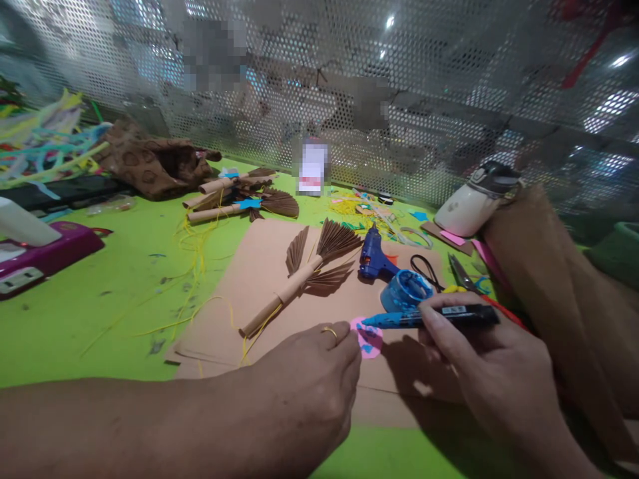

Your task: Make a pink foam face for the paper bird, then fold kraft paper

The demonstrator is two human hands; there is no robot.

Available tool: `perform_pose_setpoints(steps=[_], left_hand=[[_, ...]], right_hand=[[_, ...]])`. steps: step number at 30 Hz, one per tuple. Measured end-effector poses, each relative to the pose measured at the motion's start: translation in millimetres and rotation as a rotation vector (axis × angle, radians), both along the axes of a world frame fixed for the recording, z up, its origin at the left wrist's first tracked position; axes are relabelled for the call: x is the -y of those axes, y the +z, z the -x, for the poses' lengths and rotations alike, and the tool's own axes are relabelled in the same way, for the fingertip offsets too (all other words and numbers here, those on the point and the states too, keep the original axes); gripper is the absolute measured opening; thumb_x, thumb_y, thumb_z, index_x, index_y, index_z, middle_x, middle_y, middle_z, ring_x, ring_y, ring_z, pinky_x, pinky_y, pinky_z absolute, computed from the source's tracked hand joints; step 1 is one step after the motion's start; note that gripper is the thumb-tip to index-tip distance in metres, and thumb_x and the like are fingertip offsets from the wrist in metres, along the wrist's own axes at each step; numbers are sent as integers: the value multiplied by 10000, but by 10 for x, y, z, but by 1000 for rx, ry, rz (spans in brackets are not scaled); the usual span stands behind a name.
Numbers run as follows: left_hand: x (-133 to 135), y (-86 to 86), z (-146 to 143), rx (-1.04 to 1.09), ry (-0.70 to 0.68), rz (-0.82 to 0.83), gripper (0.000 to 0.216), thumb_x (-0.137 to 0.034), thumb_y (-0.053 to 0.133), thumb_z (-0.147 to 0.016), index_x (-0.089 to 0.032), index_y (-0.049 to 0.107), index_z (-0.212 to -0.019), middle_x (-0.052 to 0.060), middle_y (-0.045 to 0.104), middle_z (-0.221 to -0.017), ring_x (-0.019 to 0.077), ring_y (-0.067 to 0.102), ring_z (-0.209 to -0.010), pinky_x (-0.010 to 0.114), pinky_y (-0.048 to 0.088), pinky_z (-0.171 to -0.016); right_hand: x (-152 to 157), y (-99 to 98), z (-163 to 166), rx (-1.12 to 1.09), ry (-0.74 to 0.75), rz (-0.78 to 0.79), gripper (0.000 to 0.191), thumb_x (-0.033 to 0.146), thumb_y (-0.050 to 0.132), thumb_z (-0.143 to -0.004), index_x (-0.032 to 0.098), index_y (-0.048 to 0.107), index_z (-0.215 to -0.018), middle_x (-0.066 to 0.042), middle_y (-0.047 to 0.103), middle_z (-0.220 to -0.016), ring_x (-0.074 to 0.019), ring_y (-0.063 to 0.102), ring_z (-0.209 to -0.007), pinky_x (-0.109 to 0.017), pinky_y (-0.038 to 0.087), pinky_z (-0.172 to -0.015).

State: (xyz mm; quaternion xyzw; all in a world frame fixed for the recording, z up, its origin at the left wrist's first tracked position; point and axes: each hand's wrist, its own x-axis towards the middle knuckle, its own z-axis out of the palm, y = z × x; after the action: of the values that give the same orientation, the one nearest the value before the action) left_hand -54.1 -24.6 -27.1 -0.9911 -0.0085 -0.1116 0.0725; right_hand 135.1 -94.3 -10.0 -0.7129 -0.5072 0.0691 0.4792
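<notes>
A small round pink paper piece [370,348] with blue marks lies over brown paper sheets [264,256]. My left hand [312,376], with a ring on one finger, is closed at its left edge, fingertips pinching it. In my right hand [492,359] is a black marker pen [439,317], held nearly level. Its blue-smeared tip touches the pink paper's upper part. Just behind the pen stands a small tub of blue paint [395,296]. A rolled brown paper craft with pleated fans [287,289] rests on the sheets beyond my left hand.
A blue glue gun [372,256] and scissors [462,274] lie behind the tub. Similar paper crafts [219,211] are at the back left. A phone [312,169] leans against the perforated screen [424,126]. A white bottle [464,203] stands right; a purple power strip [74,246] sits left.
</notes>
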Motion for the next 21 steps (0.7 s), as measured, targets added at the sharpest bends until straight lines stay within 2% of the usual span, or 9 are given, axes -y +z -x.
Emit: perform_pose_setpoints(steps=[8, 14, 21], left_hand=[[10, -14, 14, -1, 16, 9, 273, -119, 507, -815, -71, 613, -1062, 195, 621, -1111, 285, 548, -1053, 440, 448, -904], [5, -26, 19, 13, 25, 38, 332, -117, 494, -824, -50, 573, -1140, 202, 614, -1126, 280, 553, -1055, 435, 449, -909], [25, -15, -5, 30, 35, 61, 369, -103, 479, -821, -62, 547, -1182, 195, 608, -1142, 277, 543, -1081, 437, 429, -938]], right_hand=[[-23, -46, -32, 35, 65, 21, 172, 370, 607, -789, 207, 636, -744, 20, 610, -567, -125, 564, -472, -229, 484, -498], [-6, -19, 7, -73, 25, 35, 185, 397, 611, -778, 212, 620, -769, 28, 576, -537, -121, 546, -443, -209, 434, -393], [-2, -15, 8, -71, 18, 22, 179, 383, 614, -778, 204, 615, -772, 26, 564, -518, -125, 537, -436, -215, 435, -390]])
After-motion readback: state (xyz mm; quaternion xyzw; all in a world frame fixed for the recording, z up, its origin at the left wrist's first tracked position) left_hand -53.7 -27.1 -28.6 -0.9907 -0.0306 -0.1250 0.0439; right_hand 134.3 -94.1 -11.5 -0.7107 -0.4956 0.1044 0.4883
